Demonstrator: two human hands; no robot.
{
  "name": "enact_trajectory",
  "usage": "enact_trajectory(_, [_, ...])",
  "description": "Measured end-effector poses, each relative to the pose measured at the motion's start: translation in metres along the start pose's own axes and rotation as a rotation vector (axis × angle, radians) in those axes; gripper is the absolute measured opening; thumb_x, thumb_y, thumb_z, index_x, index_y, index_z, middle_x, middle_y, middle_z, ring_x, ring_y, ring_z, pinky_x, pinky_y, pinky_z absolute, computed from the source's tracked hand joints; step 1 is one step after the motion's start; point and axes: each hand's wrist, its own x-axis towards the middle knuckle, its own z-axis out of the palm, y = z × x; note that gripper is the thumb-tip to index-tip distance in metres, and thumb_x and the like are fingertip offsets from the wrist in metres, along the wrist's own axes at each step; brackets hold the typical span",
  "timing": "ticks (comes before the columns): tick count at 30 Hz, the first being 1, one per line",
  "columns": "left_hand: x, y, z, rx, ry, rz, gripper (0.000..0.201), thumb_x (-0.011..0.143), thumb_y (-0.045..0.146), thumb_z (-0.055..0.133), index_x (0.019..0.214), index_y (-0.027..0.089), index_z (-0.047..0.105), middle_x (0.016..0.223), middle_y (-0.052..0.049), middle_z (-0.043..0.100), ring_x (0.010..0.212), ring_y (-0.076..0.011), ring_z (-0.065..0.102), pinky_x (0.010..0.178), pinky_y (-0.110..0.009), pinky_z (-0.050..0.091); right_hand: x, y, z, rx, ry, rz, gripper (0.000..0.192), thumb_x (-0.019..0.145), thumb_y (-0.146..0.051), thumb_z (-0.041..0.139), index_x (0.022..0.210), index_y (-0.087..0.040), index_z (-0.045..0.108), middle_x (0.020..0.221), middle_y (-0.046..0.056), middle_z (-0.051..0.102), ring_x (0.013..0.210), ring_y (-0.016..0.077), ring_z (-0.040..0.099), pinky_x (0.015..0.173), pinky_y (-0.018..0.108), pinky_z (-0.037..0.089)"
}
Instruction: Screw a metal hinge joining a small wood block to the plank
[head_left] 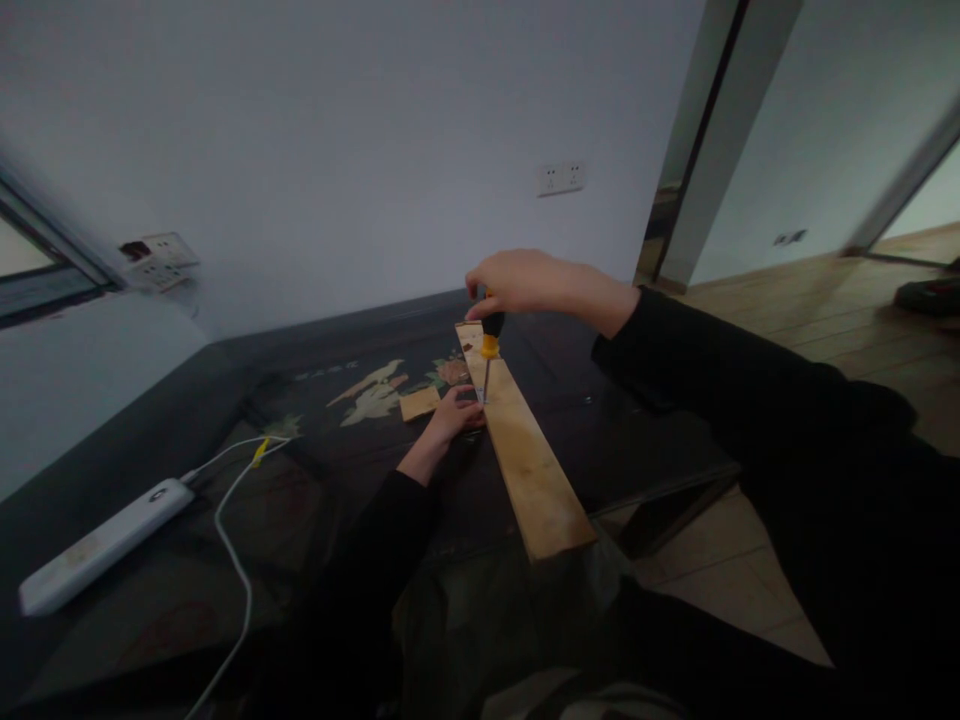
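Screwdriver upright on the plank, both hands at work

Hands meet near the far end of a long wooden plank (pixel 529 450) that lies on the dark desk (pixel 135 440). The right hand (pixel 521 282) is clamped over the top of a screwdriver (pixel 489 345) with a black and yellow handle, holding it upright with its tip down on the plank's left edge. The left hand (pixel 455 412) rests against that same edge just beside the tip, fingers curled; whether it pinches anything there is too small to tell. The plank's near end juts out past the desk's front edge, over tiled floor. A small wood offcut (pixel 418 403) lies just left of the left hand. Well apart, toward the desk's left side, sit a white power strip (pixel 105 545) and its loose cable (pixel 236 565), which trails to the near edge. Bare desk lies between cable and plank.
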Motion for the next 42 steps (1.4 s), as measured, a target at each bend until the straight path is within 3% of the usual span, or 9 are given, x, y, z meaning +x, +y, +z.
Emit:
enact_trajectory(5, [0.001, 0.000, -0.001, 0.000, 0.017, -0.003, 0.049, 0.078, 0.006, 0.077, 0.119, 0.015, 0.053, 0.083, -0.002, 0.069, 0.062, -0.0125, 0.069, 0.069, -0.029, 0.060, -0.002, 0.004, -0.008, -0.017, -0.074, -0.103, 0.035, 0.088, -0.024, 0.061, 0.119, -0.019, 0.074, 0.108, 0.010, 0.075, 0.093, 0.0202, 0.065, 0.074, 0.032, 0.040])
enact_trajectory(11, [-0.002, 0.002, 0.001, -0.012, 0.006, 0.003, 0.045, 0.080, 0.004, 0.075, 0.118, 0.014, 0.053, 0.083, -0.003, 0.069, 0.062, -0.0123, 0.069, 0.069, -0.029, 0.060, -0.003, -0.007, 0.002, -0.123, 0.030, 0.061, 0.043, 0.097, -0.038, 0.049, 0.120, -0.010, 0.073, 0.107, 0.019, 0.074, 0.098, 0.0269, 0.065, 0.078, 0.035, 0.042])
enact_trajectory(16, [-0.003, 0.003, 0.002, -0.001, 0.002, 0.003, 0.043, 0.082, 0.004, 0.072, 0.119, 0.014, 0.053, 0.083, -0.002, 0.069, 0.062, -0.0119, 0.069, 0.069, -0.028, 0.059, -0.002, -0.007, 0.008, -0.096, 0.084, 0.119, 0.057, 0.099, -0.053, 0.041, 0.118, -0.010, 0.073, 0.104, 0.021, 0.074, 0.096, 0.0283, 0.065, 0.077, 0.036, 0.042])
enact_trajectory(19, [-0.004, 0.005, 0.003, 0.008, 0.006, -0.011, 0.038, 0.086, 0.001, 0.066, 0.119, 0.014, 0.052, 0.081, -0.001, 0.069, 0.061, -0.0110, 0.068, 0.068, -0.026, 0.059, -0.003, -0.001, 0.002, -0.034, 0.016, 0.069, 0.053, 0.095, -0.055, 0.050, 0.119, -0.014, 0.074, 0.107, 0.018, 0.073, 0.095, 0.0273, 0.065, 0.076, 0.036, 0.041])
enact_trajectory(25, [-0.003, 0.005, 0.003, -0.002, 0.011, -0.015, 0.038, 0.086, 0.000, 0.065, 0.119, 0.013, 0.052, 0.082, -0.002, 0.068, 0.062, -0.0116, 0.069, 0.067, -0.026, 0.059, -0.005, 0.008, -0.013, 0.009, -0.101, -0.134, 0.039, 0.090, -0.034, 0.059, 0.123, -0.018, 0.072, 0.111, 0.012, 0.073, 0.097, 0.0224, 0.064, 0.079, 0.034, 0.040])
enact_trajectory(30, [-0.002, 0.004, 0.002, -0.012, 0.018, -0.012, 0.043, 0.082, 0.003, 0.072, 0.119, 0.014, 0.053, 0.082, -0.002, 0.068, 0.063, -0.0114, 0.068, 0.068, -0.026, 0.059, -0.009, -0.001, -0.007, -0.078, -0.055, -0.027, 0.037, 0.095, -0.033, 0.052, 0.119, -0.015, 0.074, 0.108, 0.015, 0.074, 0.094, 0.0233, 0.066, 0.075, 0.033, 0.041])
enact_trajectory(36, [-0.005, 0.006, 0.002, -0.003, 0.009, -0.008, 0.045, 0.080, 0.004, 0.074, 0.118, 0.014, 0.053, 0.082, -0.002, 0.068, 0.062, -0.0119, 0.069, 0.068, -0.028, 0.059, -0.006, -0.009, 0.005, -0.151, 0.065, 0.102, 0.050, 0.101, -0.043, 0.040, 0.117, -0.010, 0.074, 0.106, 0.021, 0.074, 0.097, 0.0267, 0.066, 0.075, 0.034, 0.041])
enact_trajectory(39, [-0.005, 0.005, 0.002, -0.007, 0.005, 0.001, 0.044, 0.079, 0.005, 0.075, 0.117, 0.014, 0.055, 0.082, -0.002, 0.068, 0.062, -0.0119, 0.069, 0.070, -0.028, 0.059, -0.005, -0.001, 0.004, -0.085, 0.044, 0.076, 0.054, 0.098, -0.054, 0.044, 0.115, -0.013, 0.075, 0.104, 0.018, 0.075, 0.093, 0.0244, 0.065, 0.074, 0.033, 0.040])
enact_trajectory(42, [-0.004, 0.004, 0.001, -0.008, 0.009, 0.002, 0.046, 0.079, 0.006, 0.076, 0.119, 0.014, 0.054, 0.083, -0.003, 0.068, 0.063, -0.0126, 0.069, 0.071, -0.029, 0.059, -0.007, 0.011, -0.002, -0.009, -0.064, -0.067, 0.049, 0.091, -0.054, 0.058, 0.119, -0.017, 0.073, 0.106, 0.013, 0.074, 0.090, 0.0213, 0.064, 0.073, 0.031, 0.039])
